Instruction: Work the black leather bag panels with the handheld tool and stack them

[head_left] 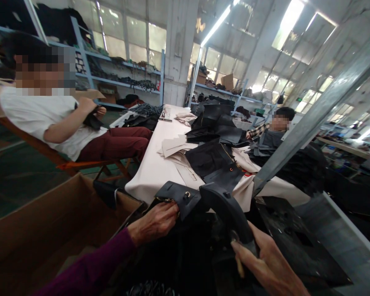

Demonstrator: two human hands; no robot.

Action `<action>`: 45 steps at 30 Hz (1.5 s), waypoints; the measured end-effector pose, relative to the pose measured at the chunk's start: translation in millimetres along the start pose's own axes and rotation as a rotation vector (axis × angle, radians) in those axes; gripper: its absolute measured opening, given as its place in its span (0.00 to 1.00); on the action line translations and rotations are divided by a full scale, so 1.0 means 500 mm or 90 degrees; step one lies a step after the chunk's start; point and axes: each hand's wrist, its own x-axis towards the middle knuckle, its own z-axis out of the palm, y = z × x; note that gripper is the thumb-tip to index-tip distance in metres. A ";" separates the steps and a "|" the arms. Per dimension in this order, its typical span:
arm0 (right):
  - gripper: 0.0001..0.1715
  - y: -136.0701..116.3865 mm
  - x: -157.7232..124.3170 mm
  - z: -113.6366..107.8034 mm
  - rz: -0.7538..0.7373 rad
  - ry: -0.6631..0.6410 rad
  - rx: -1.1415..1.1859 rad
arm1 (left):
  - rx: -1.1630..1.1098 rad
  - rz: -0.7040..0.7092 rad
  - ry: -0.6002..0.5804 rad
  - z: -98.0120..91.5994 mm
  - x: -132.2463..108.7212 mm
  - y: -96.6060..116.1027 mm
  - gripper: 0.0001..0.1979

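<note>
My left hand [156, 222], in a purple sleeve, is closed on the edge of a black leather piece [179, 196] with a small metal ring on it. That piece lies at the near end of a long white table [156, 164]. My right hand [265, 261] is wrapped round a curved black strap-like part [226, 207] that arches up between my hands. Under both hands lies dark material whose shape I cannot make out.
A large open cardboard box [40, 230] stands at my left. Black leather pieces [217, 131] and pale paper patterns [174, 146] cover the table. One person in a white shirt sits at the left on a chair; another sits at the right. A slanted metal beam [314, 119] crosses the right side.
</note>
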 end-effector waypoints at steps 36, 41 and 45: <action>0.11 0.057 -0.019 0.075 0.104 -0.209 -0.019 | -0.604 -0.643 0.102 0.011 -0.092 0.127 0.08; 0.20 0.081 -0.040 0.070 0.140 -0.231 -0.038 | -1.070 -0.941 0.145 0.015 -0.121 0.148 0.16; 0.15 0.089 -0.038 0.046 0.134 -0.179 -0.085 | -1.220 -0.957 0.151 -0.005 -0.137 0.147 0.21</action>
